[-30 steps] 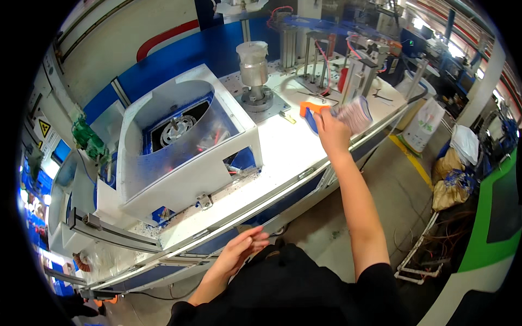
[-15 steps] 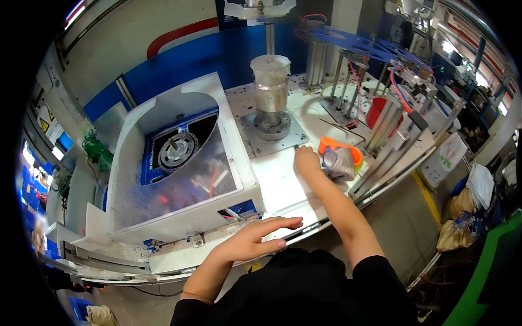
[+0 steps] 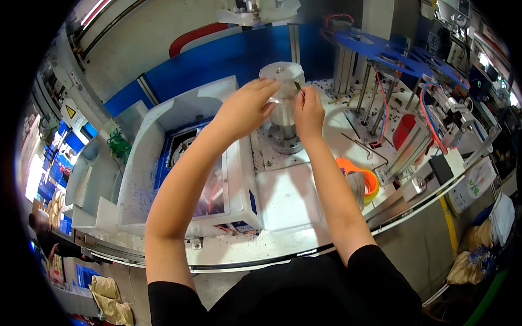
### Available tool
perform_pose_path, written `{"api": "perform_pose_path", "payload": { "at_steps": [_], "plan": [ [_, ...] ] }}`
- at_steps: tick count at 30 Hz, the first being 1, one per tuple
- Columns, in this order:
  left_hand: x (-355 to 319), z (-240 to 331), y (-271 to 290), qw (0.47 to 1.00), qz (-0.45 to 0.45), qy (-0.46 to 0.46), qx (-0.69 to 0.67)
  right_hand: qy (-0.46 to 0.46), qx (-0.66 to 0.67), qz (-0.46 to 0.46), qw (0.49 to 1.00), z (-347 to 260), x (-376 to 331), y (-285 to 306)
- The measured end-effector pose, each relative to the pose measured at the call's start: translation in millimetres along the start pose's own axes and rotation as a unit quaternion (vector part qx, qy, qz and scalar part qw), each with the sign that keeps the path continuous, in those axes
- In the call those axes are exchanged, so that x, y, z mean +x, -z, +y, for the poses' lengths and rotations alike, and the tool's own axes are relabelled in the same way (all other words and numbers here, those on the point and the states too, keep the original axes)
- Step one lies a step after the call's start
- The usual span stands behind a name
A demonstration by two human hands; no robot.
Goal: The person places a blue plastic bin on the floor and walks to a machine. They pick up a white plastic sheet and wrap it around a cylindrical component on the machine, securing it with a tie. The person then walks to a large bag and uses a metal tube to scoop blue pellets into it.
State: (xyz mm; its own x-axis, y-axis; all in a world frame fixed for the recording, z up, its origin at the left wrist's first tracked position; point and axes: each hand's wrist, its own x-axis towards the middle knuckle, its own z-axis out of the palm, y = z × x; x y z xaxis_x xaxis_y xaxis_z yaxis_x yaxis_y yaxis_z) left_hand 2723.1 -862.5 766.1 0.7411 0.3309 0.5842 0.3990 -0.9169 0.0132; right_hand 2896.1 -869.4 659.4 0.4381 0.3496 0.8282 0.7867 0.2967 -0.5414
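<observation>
A metal cylinder (image 3: 283, 115) stands upright on a round flanged base (image 3: 286, 142). Its top wears a translucent, whitish plastic cover (image 3: 281, 70) with a small hole or stud in the middle. My left hand (image 3: 246, 107) curves round the upper left side of the cylinder at the cover's edge, fingers and thumb against it. From the right, my right hand (image 3: 310, 113) pinches a small, dark, thin tool (image 3: 297, 86), possibly a blade, its tip up by the cover's rim. My fingertips partly hide where it meets the plastic.
A white box-like housing (image 3: 246, 179) with a round metal hub inside stands at the left. White cloth and an orange ring (image 3: 371, 183) lie right of a white sheet (image 3: 288, 195). Hex keys (image 3: 365, 148), a red cup (image 3: 403, 131) and blue plates (image 3: 383, 51) on posts are farther right.
Both hands have moved up and away from me to the cylinder's top. The right has brought the small dark tool up from the table; the left has come from the front edge.
</observation>
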Motion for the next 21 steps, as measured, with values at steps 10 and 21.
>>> {"api": "perform_pose_path", "payload": {
  "at_steps": [10, 21],
  "plan": [
    [48, -38, -42, 0.994, -0.013, -0.011, 0.105, 0.004, -0.024, 0.009, 1.0, 20, -20, 0],
    [35, -35, -46, 0.995, 0.02, -0.019, 0.091, -0.007, -0.024, -0.028, 0.999, 15, -13, 8]
  ]
}}
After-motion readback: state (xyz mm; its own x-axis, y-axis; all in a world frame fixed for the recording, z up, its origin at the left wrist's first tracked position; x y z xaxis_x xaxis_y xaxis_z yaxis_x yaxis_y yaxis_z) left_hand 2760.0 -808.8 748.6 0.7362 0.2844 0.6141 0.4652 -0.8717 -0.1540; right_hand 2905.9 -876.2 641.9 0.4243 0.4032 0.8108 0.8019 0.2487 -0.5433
